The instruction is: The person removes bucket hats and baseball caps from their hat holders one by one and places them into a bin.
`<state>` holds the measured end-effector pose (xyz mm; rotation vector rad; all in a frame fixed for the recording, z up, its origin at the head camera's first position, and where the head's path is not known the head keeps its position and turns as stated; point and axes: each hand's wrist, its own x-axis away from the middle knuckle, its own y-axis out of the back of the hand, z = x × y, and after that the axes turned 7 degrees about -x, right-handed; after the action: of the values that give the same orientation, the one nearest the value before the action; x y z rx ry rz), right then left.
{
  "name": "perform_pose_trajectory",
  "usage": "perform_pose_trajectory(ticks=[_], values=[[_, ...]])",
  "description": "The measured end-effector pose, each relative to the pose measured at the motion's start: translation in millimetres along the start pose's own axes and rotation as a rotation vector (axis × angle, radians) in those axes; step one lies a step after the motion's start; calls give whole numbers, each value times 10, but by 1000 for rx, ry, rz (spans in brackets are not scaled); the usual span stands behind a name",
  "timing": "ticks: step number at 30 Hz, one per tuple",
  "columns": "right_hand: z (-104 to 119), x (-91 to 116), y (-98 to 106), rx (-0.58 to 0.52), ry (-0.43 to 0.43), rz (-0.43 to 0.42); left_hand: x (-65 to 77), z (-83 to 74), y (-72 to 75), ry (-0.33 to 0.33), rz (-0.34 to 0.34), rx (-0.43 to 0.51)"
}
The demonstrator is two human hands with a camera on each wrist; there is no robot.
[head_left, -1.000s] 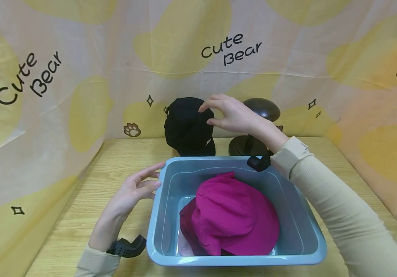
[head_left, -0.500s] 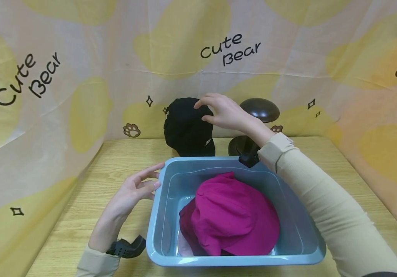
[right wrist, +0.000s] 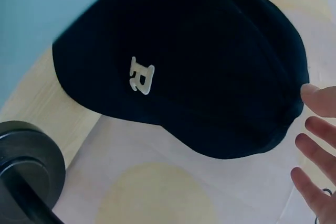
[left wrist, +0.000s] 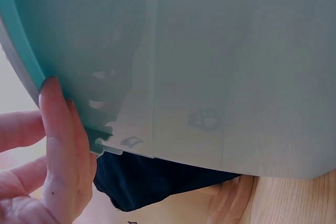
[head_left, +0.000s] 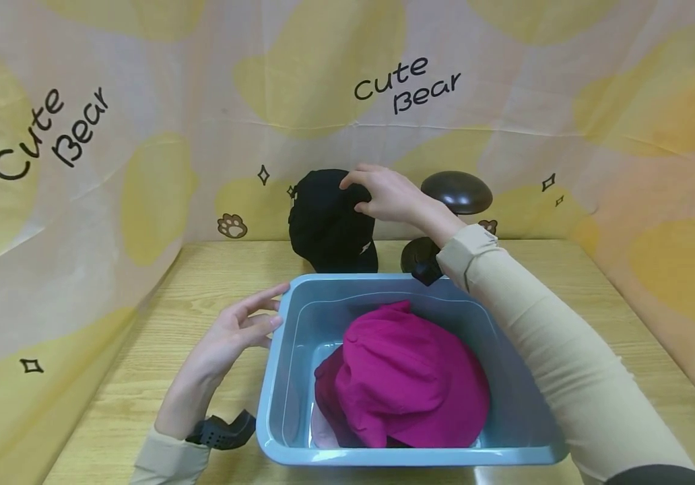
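My right hand [head_left: 386, 195] reaches to a black cap [head_left: 328, 225] behind the basin, thumb and fingers spread at the top of its crown. In the right wrist view the cap carries a pale letter R [right wrist: 141, 75], and the thumb tip [right wrist: 312, 97] is right at the crown's edge. The straight fingers of my left hand [head_left: 238, 330] touch the left rim of a light blue plastic basin [head_left: 408, 457]. Inside the basin lies a magenta hat [head_left: 414, 377], over a darker red piece [head_left: 326, 387] and something pale, both mostly hidden.
Behind my right forearm stands a dark stand with a domed top [head_left: 456, 192] and round base. A curved wooden piece [left wrist: 239, 198] shows under the black cap. Patterned cloth [head_left: 232, 81] hangs behind and beside the wooden table [head_left: 214, 269].
My right hand has moved slightly left, closer over the black cap, and its forearm has swung left across the basin. The left hand and the basin stay put.
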<state>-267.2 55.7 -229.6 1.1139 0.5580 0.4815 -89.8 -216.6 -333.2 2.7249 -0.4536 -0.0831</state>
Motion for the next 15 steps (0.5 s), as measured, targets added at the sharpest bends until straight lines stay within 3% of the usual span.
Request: perform_pose_trajectory(ticks=[15], values=[[-56, -84, -64, 36, -14, 58, -5, -2, -17, -14, 10, 13]])
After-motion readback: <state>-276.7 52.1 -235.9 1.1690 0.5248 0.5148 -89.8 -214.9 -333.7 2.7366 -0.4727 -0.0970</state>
